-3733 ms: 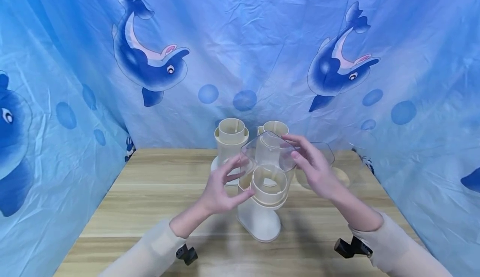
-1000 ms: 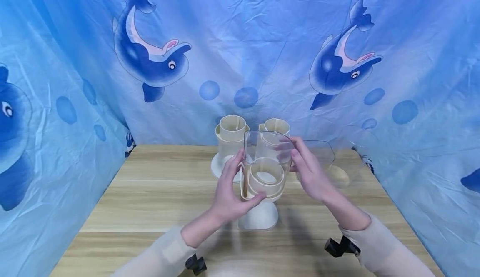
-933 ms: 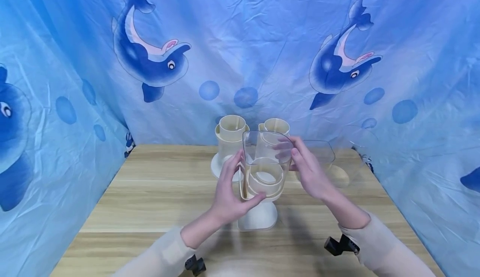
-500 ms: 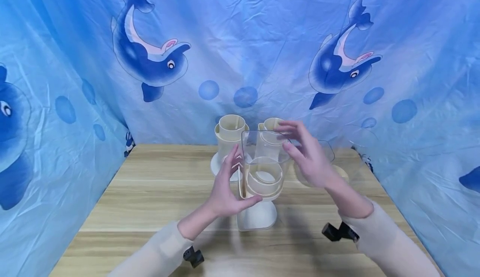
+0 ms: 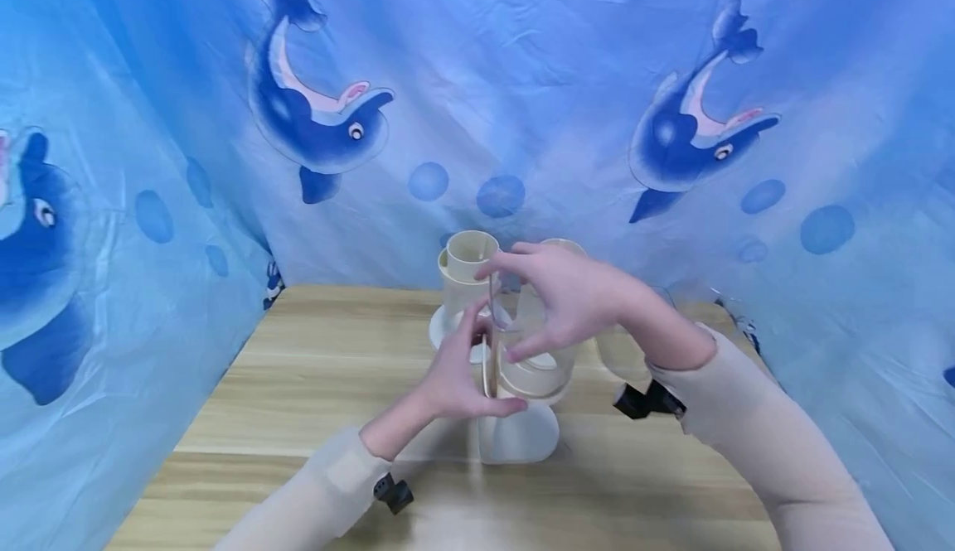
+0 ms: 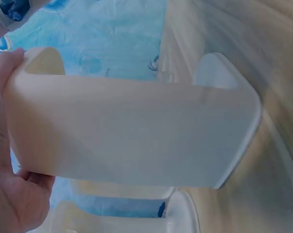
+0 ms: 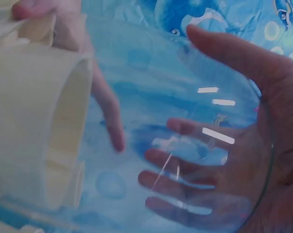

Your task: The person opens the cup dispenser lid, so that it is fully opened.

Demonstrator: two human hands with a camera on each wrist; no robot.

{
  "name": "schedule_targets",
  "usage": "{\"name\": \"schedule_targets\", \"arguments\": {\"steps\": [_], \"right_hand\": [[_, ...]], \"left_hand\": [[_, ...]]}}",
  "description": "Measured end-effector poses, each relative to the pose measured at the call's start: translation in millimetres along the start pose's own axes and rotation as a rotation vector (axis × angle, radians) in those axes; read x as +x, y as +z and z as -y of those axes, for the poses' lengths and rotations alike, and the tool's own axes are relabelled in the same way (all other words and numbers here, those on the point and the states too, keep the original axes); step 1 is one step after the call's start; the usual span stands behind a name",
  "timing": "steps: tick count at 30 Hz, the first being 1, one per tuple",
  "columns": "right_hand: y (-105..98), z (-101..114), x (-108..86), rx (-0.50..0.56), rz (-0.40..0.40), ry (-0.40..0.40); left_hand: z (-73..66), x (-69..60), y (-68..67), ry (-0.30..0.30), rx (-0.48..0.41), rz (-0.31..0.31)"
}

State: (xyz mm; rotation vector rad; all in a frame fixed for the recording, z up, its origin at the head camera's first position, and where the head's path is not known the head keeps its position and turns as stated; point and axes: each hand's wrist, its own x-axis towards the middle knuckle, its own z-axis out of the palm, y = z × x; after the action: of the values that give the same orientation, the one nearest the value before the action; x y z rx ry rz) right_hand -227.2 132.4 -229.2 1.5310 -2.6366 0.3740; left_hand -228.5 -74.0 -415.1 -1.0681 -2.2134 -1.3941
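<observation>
A cream plastic stand [image 5: 522, 439] with a round collar on top stands at the middle of the table. My left hand [image 5: 455, 373] grips the upper end of its flat side, thumb in front and fingers curled behind. In the left wrist view the stand's smooth wall [image 6: 136, 131] spans the picture. A clear plastic container [image 7: 218, 136] sits at the collar. My right hand [image 5: 570, 298] reaches across it with spread fingers, the thumb well apart. Through the clear wall, the right wrist view shows these fingers nearly straight. How firmly they touch is unclear.
Two similar cream stands are behind, one at the left [image 5: 464, 294] and one partly covered by my right hand [image 5: 531, 312]. Another clear container [image 5: 622, 356] is beyond my right forearm. A blue dolphin curtain [image 5: 462, 120] surrounds the wooden table [image 5: 336, 352].
My right hand has left the container's right side and swung left over its top. The left hand stays on the stand. The head view has shifted slightly.
</observation>
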Motion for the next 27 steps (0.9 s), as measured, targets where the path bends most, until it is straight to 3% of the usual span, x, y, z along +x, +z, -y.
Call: {"name": "schedule_targets", "arguments": {"steps": [6,12,21,27], "right_hand": [[3.0,7.9,-8.8,0.032,-0.083,0.072],[1.1,21.3,-8.1,-0.028,-0.050,0.154],[0.1,16.0,-6.1,-0.008,-0.037,0.137],[-2.9,7.1,-8.7,-0.021,-0.017,0.104]], "left_hand": [[-2.7,6.2,4.2,0.052,0.033,0.033],[-0.9,6.6,3.6,0.105,0.031,0.063],[-2.4,4.2,0.2,-0.002,0.001,0.127],[-5.4,10.2,-2.5,0.057,0.040,0.186]]}}
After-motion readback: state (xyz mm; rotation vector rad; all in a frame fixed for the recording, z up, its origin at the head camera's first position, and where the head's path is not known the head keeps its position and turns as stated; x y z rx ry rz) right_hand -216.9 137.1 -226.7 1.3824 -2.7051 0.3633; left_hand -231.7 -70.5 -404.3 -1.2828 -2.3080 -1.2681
